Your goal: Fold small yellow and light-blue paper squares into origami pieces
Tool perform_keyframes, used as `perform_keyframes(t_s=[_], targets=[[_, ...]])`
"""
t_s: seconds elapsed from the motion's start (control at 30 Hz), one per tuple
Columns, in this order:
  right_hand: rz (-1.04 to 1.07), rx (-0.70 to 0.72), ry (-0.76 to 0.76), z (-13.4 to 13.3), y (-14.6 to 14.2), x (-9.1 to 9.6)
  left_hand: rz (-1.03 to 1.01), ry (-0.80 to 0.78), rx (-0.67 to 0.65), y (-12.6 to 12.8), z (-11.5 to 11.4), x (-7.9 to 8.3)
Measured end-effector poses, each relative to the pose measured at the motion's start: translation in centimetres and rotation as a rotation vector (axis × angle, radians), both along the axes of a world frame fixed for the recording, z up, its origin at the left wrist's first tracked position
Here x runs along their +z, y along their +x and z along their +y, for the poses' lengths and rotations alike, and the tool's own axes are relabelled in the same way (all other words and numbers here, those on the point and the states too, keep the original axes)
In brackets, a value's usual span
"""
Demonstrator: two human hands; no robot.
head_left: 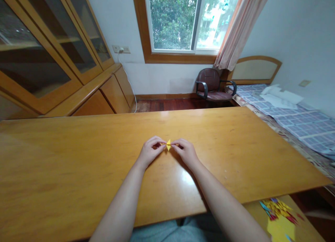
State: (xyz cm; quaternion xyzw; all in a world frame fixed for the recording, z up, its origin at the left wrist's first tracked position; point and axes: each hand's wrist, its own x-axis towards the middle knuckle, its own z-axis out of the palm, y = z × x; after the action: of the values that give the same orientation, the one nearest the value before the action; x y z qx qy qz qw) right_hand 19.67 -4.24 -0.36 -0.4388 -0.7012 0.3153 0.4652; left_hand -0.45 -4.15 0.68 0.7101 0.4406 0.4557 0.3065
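A small, pointed piece of yellow paper [169,144] is pinched at one end by the left hand [152,152] and at the other by the right hand [185,151], between the worktop [78,172]'s near and far edges. A fine shaping step seems to be in hand; even, light fingertip pressure is probably called for next.

Before me stretched a glossy wooden counter [73,165], a few pale specks [225,171] on its right side, and lower down at my right a tan surface [303,229] carried a heap of small yellow, red and blue pieces [279,209] just beside a yellow sheet [281,228].
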Motion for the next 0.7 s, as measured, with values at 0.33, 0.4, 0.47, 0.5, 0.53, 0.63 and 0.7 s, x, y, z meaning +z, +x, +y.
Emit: perform_keyframes(t_s=[0.33,0.4,0.47,0.5,0.53,0.63,0.7], targets=[[-0.004,-0.001,0.001,0.04,-0.03,0.11,0.004,-0.008,-0.002,0.05,-0.02,0.25],[-0.004,-0.001,0.001,0.03,-0.06,0.14,0.006,-0.007,-0.006,0.06,-0.04,0.3],[-0.004,-0.001,-0.002,0.01,-0.08,0.18,0.007,-0.001,-0.01,0.04,-0.05,0.32],[-0.003,-0.002,-0.004,0.0,-0.09,0.2,0.007,0.002,-0.012,0.03,-0.05,0.32],[-0.003,-0.002,-0.006,-0.01,-0.09,0.22,0.008,0.005,-0.014,0.02,-0.05,0.31],[-0.003,-0.004,-0.008,-0.04,-0.08,0.23,0.011,0.006,-0.016,0.01,-0.08,0.31],[-0.002,-0.005,-0.012,-0.05,-0.07,0.23,0.011,0.006,-0.016,0.01,-0.11,0.35]])
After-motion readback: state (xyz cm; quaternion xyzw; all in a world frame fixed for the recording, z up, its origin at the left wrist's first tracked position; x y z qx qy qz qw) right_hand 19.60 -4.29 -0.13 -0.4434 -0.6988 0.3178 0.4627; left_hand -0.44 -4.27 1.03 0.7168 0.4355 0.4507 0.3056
